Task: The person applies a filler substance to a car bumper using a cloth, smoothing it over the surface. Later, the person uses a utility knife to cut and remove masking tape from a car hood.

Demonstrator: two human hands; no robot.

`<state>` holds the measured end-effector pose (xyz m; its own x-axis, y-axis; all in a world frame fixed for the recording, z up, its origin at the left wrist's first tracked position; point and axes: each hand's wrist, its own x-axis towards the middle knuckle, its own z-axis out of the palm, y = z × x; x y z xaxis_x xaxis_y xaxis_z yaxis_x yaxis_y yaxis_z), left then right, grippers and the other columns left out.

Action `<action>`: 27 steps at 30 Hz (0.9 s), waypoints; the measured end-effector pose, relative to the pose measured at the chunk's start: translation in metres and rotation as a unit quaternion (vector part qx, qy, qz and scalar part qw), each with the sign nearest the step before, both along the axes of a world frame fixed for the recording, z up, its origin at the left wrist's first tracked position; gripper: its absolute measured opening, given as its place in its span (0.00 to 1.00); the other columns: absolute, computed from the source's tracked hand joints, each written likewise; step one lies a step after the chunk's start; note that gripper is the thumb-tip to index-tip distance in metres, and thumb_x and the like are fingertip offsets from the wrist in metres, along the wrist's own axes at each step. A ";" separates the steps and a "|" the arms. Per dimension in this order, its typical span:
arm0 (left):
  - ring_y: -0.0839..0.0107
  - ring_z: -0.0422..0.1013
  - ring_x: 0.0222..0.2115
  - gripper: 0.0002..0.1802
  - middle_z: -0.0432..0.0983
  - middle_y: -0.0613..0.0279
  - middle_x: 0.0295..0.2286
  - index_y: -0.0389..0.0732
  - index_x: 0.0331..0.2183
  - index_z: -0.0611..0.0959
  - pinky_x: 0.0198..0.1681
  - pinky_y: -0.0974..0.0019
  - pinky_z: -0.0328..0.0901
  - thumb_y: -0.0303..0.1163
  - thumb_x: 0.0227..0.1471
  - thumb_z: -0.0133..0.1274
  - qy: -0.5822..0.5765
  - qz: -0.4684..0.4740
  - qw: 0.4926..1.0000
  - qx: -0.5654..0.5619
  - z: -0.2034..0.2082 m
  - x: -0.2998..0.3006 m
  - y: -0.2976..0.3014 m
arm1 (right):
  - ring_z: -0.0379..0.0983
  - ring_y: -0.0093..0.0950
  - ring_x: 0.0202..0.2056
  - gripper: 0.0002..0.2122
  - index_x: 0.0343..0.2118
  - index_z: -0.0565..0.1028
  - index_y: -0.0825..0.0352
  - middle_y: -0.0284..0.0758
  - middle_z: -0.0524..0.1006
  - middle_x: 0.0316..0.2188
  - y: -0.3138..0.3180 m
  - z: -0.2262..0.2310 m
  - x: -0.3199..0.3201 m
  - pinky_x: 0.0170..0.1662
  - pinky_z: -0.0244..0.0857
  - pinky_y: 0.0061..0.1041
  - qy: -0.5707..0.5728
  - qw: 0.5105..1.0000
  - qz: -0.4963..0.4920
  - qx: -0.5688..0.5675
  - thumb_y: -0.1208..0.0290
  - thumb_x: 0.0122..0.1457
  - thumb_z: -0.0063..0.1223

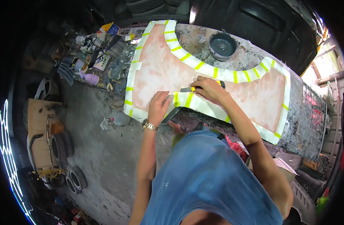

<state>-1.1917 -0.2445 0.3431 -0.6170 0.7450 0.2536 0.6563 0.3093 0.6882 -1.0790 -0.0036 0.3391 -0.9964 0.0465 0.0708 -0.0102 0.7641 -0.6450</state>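
A large pinkish panel with two curved cut-outs lies flat before me. White strips run along its rim, crossed by short yellow-green tape pieces. My right hand is closed around a utility knife with a black and yellow handle. Its blade points left, low over the panel beside the near cut-out's strip. To the left of the blade, my left hand lies on the panel's near edge, fingers stretched forward and holding nothing. Its fingertips rest by the white strip; a watch is on that wrist.
The panel rests on a stained grey table. A dark round tub stands beyond the far cut-out. Clutter and a pinkish-purple bottle crowd the left end. Tyres lie on the floor at left; a wire rack is at right.
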 end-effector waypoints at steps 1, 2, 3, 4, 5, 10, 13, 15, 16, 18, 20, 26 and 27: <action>0.60 0.70 0.37 0.12 0.72 0.55 0.35 0.35 0.37 0.78 0.40 0.65 0.64 0.27 0.47 0.52 0.014 -0.014 1.000 -0.013 -0.004 -0.004 0.008 | 0.70 0.37 0.36 0.11 0.37 0.76 0.63 0.38 0.71 0.31 0.001 0.002 0.000 0.41 0.63 0.35 -0.011 1.000 0.003 -0.003 0.68 0.51 0.50; 0.59 0.69 0.37 0.12 0.72 0.55 0.35 0.35 0.37 0.78 0.40 0.64 0.64 0.26 0.47 0.52 0.029 -0.028 0.999 -0.026 -0.007 -0.008 0.014 | 0.70 0.37 0.36 0.12 0.38 0.75 0.63 0.38 0.71 0.31 0.003 0.001 -0.001 0.40 0.63 0.35 -0.010 1.000 0.007 -0.008 0.69 0.50 0.51; 0.58 0.69 0.36 0.13 0.72 0.55 0.34 0.35 0.37 0.78 0.40 0.63 0.64 0.26 0.46 0.52 0.042 -0.042 0.997 -0.040 -0.010 -0.009 0.020 | 0.70 0.37 0.36 0.12 0.39 0.75 0.63 0.38 0.71 0.30 0.004 0.000 -0.001 0.40 0.63 0.34 -0.010 1.000 0.011 -0.014 0.70 0.50 0.51; 0.58 0.69 0.36 0.13 0.72 0.56 0.34 0.36 0.37 0.78 0.39 0.62 0.64 0.25 0.46 0.52 0.047 -0.056 0.996 -0.055 -0.011 -0.011 0.024 | 0.69 0.37 0.35 0.13 0.39 0.75 0.63 0.37 0.71 0.30 0.004 0.000 -0.001 0.40 0.63 0.34 -0.010 1.000 0.016 -0.021 0.71 0.49 0.52; 0.58 0.68 0.36 0.12 0.71 0.56 0.34 0.36 0.37 0.78 0.39 0.61 0.64 0.25 0.45 0.52 0.053 -0.071 0.994 -0.070 -0.013 -0.012 0.028 | 0.69 0.37 0.35 0.13 0.39 0.75 0.62 0.37 0.71 0.30 0.004 0.000 -0.001 0.40 0.63 0.34 -0.015 0.999 0.017 -0.024 0.71 0.49 0.52; 0.58 0.68 0.35 0.12 0.70 0.58 0.33 0.38 0.36 0.79 0.39 0.59 0.63 0.24 0.45 0.51 0.092 -0.128 0.979 -0.132 -0.016 -0.025 0.039 | 0.69 0.36 0.35 0.13 0.39 0.75 0.62 0.37 0.70 0.30 0.004 -0.002 -0.001 0.40 0.63 0.34 0.008 0.999 0.022 -0.030 0.72 0.48 0.52; 0.58 0.68 0.35 0.11 0.70 0.58 0.32 0.39 0.34 0.79 0.38 0.59 0.63 0.25 0.44 0.51 0.092 -0.150 0.974 -0.142 -0.018 -0.031 0.041 | 0.69 0.36 0.35 0.13 0.39 0.75 0.62 0.37 0.70 0.30 0.003 0.001 0.000 0.40 0.62 0.34 0.002 0.999 0.022 -0.039 0.72 0.48 0.52; 0.58 0.67 0.34 0.10 0.69 0.58 0.31 0.39 0.33 0.79 0.38 0.59 0.63 0.25 0.44 0.52 0.090 -0.163 0.971 -0.149 -0.018 -0.034 0.043 | 0.69 0.36 0.35 0.12 0.39 0.75 0.62 0.37 0.70 0.30 0.003 0.000 0.001 0.40 0.62 0.34 0.010 0.999 0.020 -0.035 0.72 0.49 0.52; 0.58 0.67 0.33 0.09 0.69 0.58 0.30 0.39 0.32 0.79 0.38 0.59 0.63 0.25 0.44 0.52 0.086 -0.167 0.971 -0.150 -0.017 -0.035 0.045 | 0.69 0.36 0.35 0.12 0.39 0.75 0.62 0.37 0.70 0.30 0.003 -0.001 0.001 0.40 0.62 0.34 0.014 0.999 0.019 -0.032 0.73 0.49 0.51; 0.58 0.67 0.32 0.07 0.68 0.57 0.29 0.38 0.30 0.78 0.37 0.59 0.63 0.26 0.42 0.54 0.076 -0.174 0.970 -0.154 -0.016 -0.038 0.048 | 0.69 0.36 0.36 0.12 0.39 0.75 0.63 0.37 0.70 0.31 0.003 0.001 0.002 0.40 0.62 0.34 -0.003 0.999 0.008 -0.044 0.72 0.50 0.51; 0.58 0.67 0.31 0.07 0.68 0.56 0.27 0.37 0.28 0.77 0.36 0.60 0.63 0.27 0.41 0.55 0.052 -0.196 0.967 -0.157 -0.023 -0.046 0.050 | 0.69 0.36 0.36 0.12 0.39 0.75 0.63 0.37 0.71 0.32 0.004 -0.001 0.005 0.41 0.62 0.34 -0.002 0.999 -0.022 -0.041 0.71 0.50 0.51; 0.58 0.68 0.32 0.07 0.69 0.57 0.27 0.38 0.25 0.75 0.36 0.59 0.64 0.27 0.40 0.56 -0.013 -0.206 0.955 -0.214 -0.025 -0.051 0.054 | 0.70 0.37 0.37 0.11 0.39 0.75 0.63 0.38 0.71 0.33 0.011 -0.009 0.033 0.40 0.64 0.35 -0.011 0.989 -0.147 -0.003 0.68 0.53 0.51; 0.58 0.68 0.32 0.07 0.69 0.57 0.26 0.38 0.25 0.75 0.36 0.59 0.63 0.27 0.40 0.56 -0.011 -0.204 0.955 -0.214 -0.024 -0.049 0.055 | 0.71 0.37 0.37 0.10 0.38 0.75 0.63 0.38 0.72 0.33 0.011 -0.009 0.037 0.40 0.64 0.35 -0.011 0.987 -0.158 -0.008 0.69 0.53 0.51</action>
<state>-1.2403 -0.1900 0.3190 -0.2548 0.9571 -0.1380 0.7688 0.2871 0.5713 -1.0416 0.0073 0.3304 -0.9331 0.3564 0.0468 0.2411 0.7170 -0.6541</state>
